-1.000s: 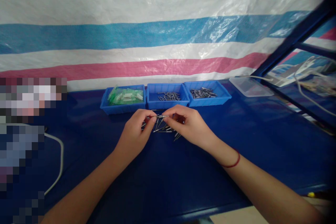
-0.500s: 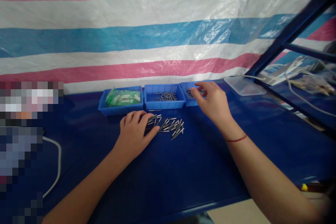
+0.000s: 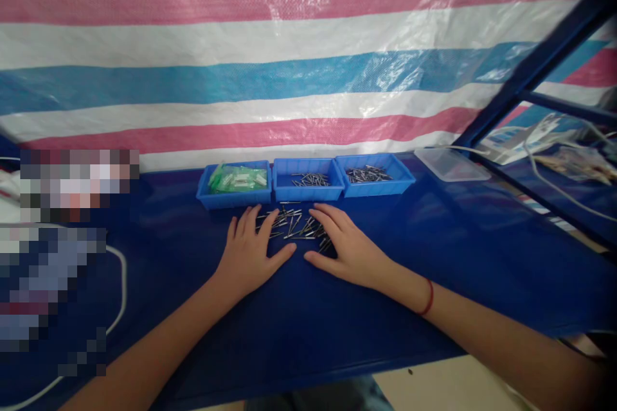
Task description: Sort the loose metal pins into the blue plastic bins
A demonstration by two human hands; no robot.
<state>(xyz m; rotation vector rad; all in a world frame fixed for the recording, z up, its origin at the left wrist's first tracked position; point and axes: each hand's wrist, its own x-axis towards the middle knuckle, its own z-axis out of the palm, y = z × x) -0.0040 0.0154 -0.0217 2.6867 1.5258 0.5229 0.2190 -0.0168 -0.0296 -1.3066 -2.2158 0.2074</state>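
Note:
A loose pile of thin metal pins, perhaps rivets (image 3: 293, 223), lies on the blue tabletop (image 3: 289, 327). My left hand (image 3: 248, 253) rests at the pile's left side, fingers spread, palm down. At the right side, my right hand (image 3: 349, 247) is also spread, its fingers partly covering the pins there. Neither hand appears to grip anything. Behind the pile stand three blue bins in a row. The left bin (image 3: 236, 198) holds green-and-clear plastic packets (image 3: 240, 178); the middle bin (image 3: 308, 193) and the right bin (image 3: 380, 188) hold similar metal pins.
A clear plastic lid (image 3: 452, 165) lies right of the bins. Beyond a dark blue metal frame (image 3: 511, 99) are cables and bagged items. A white cable (image 3: 124, 282) curves on the left, near a blurred-out area. Striped sheeting (image 3: 289, 77) hangs behind.
My right hand has moved from the right bin down and left to the pile's right side, uncovering that bin. My left hand stays beside the pins. The view has shifted slightly.

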